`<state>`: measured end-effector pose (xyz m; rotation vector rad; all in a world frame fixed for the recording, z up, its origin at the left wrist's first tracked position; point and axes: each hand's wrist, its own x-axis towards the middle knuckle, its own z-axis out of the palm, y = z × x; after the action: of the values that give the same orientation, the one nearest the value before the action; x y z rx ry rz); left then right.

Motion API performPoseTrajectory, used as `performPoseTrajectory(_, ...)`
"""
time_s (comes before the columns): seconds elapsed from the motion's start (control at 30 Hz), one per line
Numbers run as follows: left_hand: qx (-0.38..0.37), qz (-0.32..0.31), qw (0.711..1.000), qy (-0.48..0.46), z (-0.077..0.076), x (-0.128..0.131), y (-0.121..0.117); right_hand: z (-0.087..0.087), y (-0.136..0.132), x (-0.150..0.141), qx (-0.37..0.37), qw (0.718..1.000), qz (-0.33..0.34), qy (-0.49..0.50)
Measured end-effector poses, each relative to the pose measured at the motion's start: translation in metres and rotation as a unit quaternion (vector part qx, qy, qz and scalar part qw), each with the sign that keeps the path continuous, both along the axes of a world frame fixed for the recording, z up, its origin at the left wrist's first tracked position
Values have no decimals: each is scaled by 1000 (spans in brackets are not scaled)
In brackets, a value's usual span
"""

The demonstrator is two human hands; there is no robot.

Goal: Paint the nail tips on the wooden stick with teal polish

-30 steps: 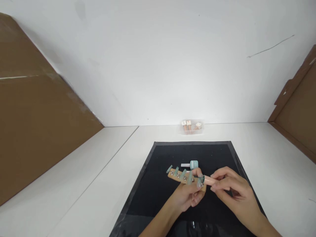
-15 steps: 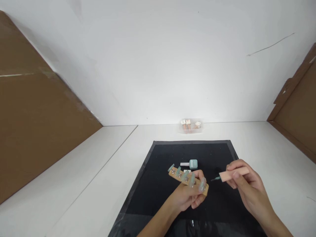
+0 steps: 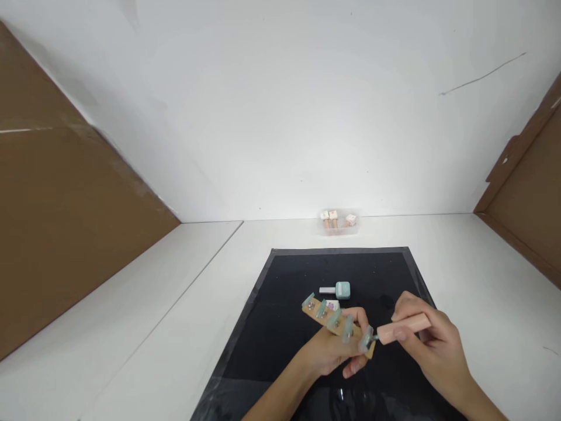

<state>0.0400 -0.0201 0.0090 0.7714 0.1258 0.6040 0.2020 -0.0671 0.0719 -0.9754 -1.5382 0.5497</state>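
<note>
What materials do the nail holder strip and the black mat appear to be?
Strip: probably wood, matte; its even tan colour suggests this.
Mat: perhaps plastic or coated sheet, glossy, since light reflects near its front edge.

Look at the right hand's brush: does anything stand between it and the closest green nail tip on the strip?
Nothing visible stands in the way. The brush, held by its pink handle in the right hand, appears to meet the nail tip.
</note>
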Motion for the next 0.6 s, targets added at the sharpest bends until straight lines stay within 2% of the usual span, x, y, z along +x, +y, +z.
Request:
performPoseTrajectory(0.17,3,-2,1000,-14,-4,-2,0,1,2,0,20,998,-51,31)
performPoseTrajectory(0.27,1,-2,1000,-7,-4,-1,0,2,1,0,17,998,-13,61)
performPoseTrajectory(0.4,-1,-2,1000,13,-4,1,0,3,0,-1,-7,999,24,42)
performPoseTrajectory(0.6,17,-10,1000,14,-6,-1,-1,1,1,-1,18,997,-75,27)
